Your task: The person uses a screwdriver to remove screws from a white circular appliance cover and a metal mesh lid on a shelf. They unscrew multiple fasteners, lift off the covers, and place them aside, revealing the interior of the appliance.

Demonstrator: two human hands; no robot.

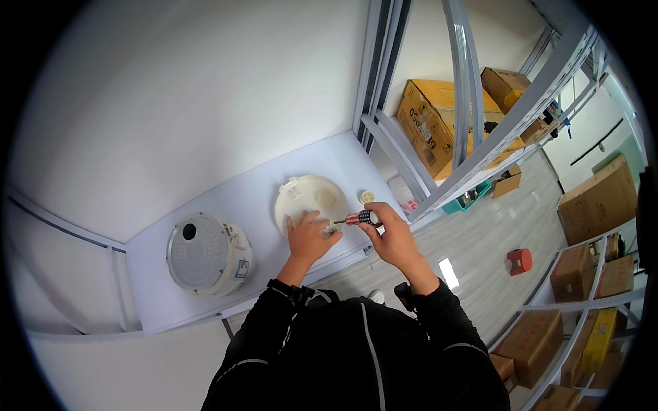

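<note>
The left hand [308,235] lies flat on the cream round lid [312,201] on the surface [205,301] while the right hand [389,236], clamped around a screwdriver [362,218], should probably keep its tip square and steady.

A round cream plastic lid [312,200] lies on the pale flat workbench [260,198], near its right end. The left hand [308,236] rests on the lid's near edge. The right hand [391,233], just right of it, holds a short red-and-black screwdriver [362,218] pointing left toward the lid. A small round cream disc [368,197] lies right of the lid. A round white cooker body [205,253] stands well to the left.
</note>
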